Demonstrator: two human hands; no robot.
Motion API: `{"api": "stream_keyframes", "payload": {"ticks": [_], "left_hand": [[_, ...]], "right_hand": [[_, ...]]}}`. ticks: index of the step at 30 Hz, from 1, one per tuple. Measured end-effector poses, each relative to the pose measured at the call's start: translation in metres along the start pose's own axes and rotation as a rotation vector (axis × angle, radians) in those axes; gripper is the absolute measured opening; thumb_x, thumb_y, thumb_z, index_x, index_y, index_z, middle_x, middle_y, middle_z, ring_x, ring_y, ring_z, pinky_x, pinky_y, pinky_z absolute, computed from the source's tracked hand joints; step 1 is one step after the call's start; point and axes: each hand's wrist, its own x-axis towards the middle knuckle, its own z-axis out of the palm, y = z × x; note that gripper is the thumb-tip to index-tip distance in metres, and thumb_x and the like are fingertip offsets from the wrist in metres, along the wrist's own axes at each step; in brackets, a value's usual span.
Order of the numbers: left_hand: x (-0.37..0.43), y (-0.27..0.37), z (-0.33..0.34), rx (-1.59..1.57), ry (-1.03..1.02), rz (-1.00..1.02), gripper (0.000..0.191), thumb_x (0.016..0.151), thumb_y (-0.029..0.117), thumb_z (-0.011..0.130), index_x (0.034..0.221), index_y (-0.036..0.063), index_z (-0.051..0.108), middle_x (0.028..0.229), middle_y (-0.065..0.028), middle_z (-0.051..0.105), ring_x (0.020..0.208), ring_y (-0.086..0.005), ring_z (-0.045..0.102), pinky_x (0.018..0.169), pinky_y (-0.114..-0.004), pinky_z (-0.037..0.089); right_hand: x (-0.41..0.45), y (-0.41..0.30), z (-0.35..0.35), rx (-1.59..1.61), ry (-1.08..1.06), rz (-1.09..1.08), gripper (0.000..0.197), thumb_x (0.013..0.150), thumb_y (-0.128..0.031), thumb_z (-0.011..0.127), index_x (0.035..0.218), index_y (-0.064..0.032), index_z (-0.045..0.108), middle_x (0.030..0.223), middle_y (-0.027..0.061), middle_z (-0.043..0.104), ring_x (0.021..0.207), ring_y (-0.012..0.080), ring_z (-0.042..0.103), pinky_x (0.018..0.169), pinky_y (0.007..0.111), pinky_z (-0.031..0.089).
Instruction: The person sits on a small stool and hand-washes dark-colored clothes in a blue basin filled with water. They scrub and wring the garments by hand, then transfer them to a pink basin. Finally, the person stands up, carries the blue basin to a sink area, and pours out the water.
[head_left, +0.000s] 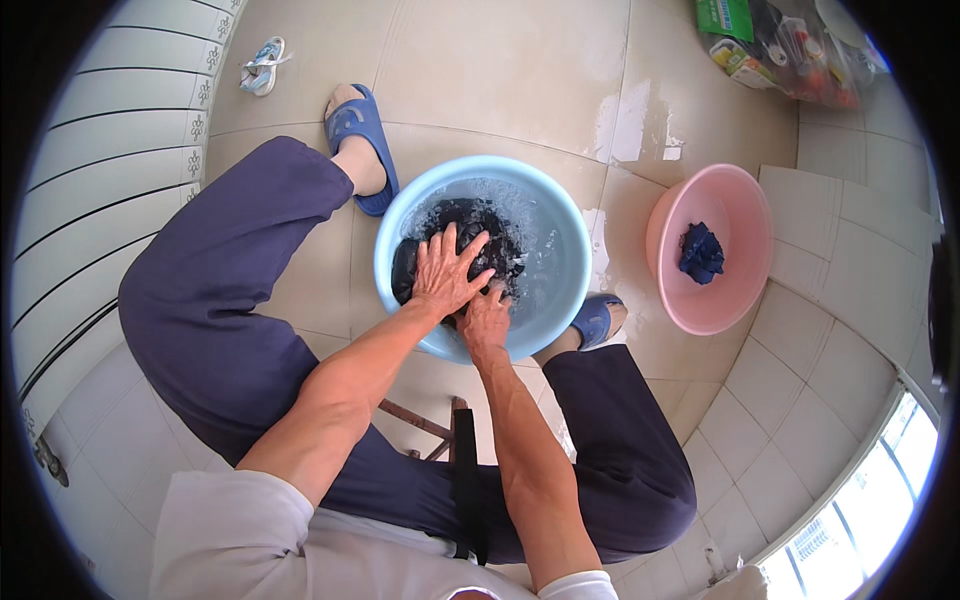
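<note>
A light-blue plastic basin (581, 259) stands on the floor between my feet, holding water with bubbles. In it lies a wet, bunched black cloth (405, 270), partly under water. My left hand (444, 276) rests flat on top of the cloth with its fingers spread. Close beside it, nearer to my body, my right hand (486, 321) reaches over the basin's near rim to the cloth's edge. Its fingertips are hidden by the cloth and water, so its grip cannot be made out.
A pink basin (739, 292) with a crumpled dark-blue cloth (702, 253) stands to the right. Water puddles (630, 124) wet the tiles. A clear bag of mixed items (806, 56) sits at far right, a small sandal (264, 66) at far left. A wooden stool (427, 424) shows below me.
</note>
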Motion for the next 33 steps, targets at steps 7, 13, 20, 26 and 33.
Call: {"api": "stream_keyframes", "payload": {"ticks": [7,13,20,26,33], "left_hand": [[0.079,-0.01,0.01,0.039,-0.563,0.039,0.04,0.095,0.042,0.056,0.112,0.009,0.073,0.115,-0.0161,0.073,0.105,-0.0381,0.07,0.088,-0.05,0.056],[0.079,-0.007,0.024,0.063,-0.42,-0.025,0.033,0.093,0.029,0.055,0.103,0.0044,0.075,0.104,-0.0212,0.075,0.097,-0.0389,0.073,0.087,-0.049,0.058],[0.063,0.014,-0.025,-0.02,-0.37,0.071,0.033,0.09,0.033,0.066,0.109,0.006,0.069,0.1,-0.0213,0.074,0.095,-0.0391,0.071,0.082,-0.05,0.056],[0.009,0.013,-0.065,0.026,-0.038,0.427,0.025,0.08,0.027,0.076,0.096,0.0101,0.065,0.083,-0.0103,0.066,0.085,-0.0303,0.067,0.076,-0.046,0.05],[-0.05,0.007,-0.086,0.087,-0.074,0.494,0.007,0.079,0.015,0.069,0.085,0.0135,0.067,0.083,-0.007,0.064,0.089,-0.0246,0.065,0.08,-0.042,0.046]], "right_hand": [[0.03,0.001,0.003,0.07,0.112,0.042,0.022,0.081,-0.027,0.078,0.095,-0.0099,0.074,0.092,0.0126,0.072,0.089,0.0348,0.07,0.073,0.049,0.056],[0.037,0.001,0.001,0.071,0.109,0.016,0.03,0.08,-0.032,0.079,0.102,-0.0114,0.074,0.097,0.0145,0.074,0.094,0.0354,0.07,0.081,0.05,0.057],[0.036,0.04,-0.048,0.471,-0.372,0.119,0.061,0.08,-0.027,0.066,0.138,-0.0098,0.061,0.135,0.022,0.063,0.12,0.0387,0.061,0.104,0.049,0.05],[0.026,0.065,-0.131,1.022,-0.259,0.518,0.059,0.086,-0.032,0.061,0.137,-0.0038,0.06,0.13,0.0215,0.062,0.108,0.0361,0.068,0.097,0.048,0.05],[0.058,0.014,-0.096,0.699,0.19,0.29,0.117,0.075,-0.06,0.081,0.157,0.0039,0.027,0.146,0.0391,0.043,0.139,0.0494,0.044,0.119,0.045,0.036]]}}
